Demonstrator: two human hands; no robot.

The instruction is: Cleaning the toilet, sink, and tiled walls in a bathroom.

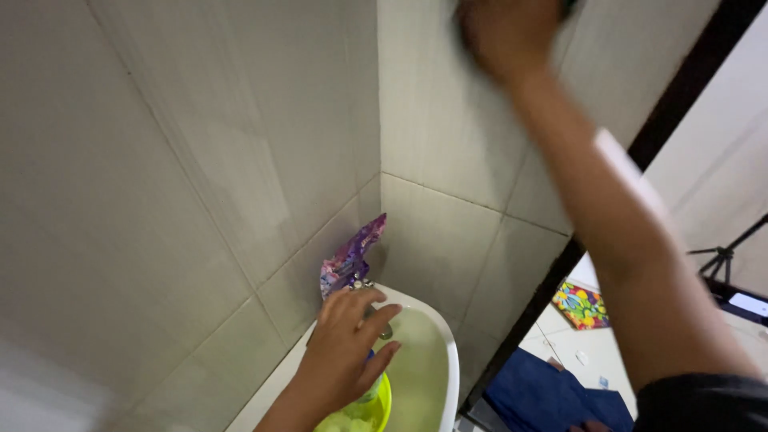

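Wall scrubbing looks mid-way: right hand (pixel 506 32) is pressed high on the tiled wall (pixel 448 120), fist clenched on something dark, can't tell what. Left hand (pixel 346 352) rests with loose, unclenched fingers at the tap (pixel 364 286) over the white sink (pixel 448 376), yellow bowl (pixel 382 404) beneath. Lower tiles look untouched.

Yellow-green bowl (pixel 376 412) in white sink (pixel 448 360), under left hand (pixel 344 356); dark object (pixel 560 8) against tiled wall.
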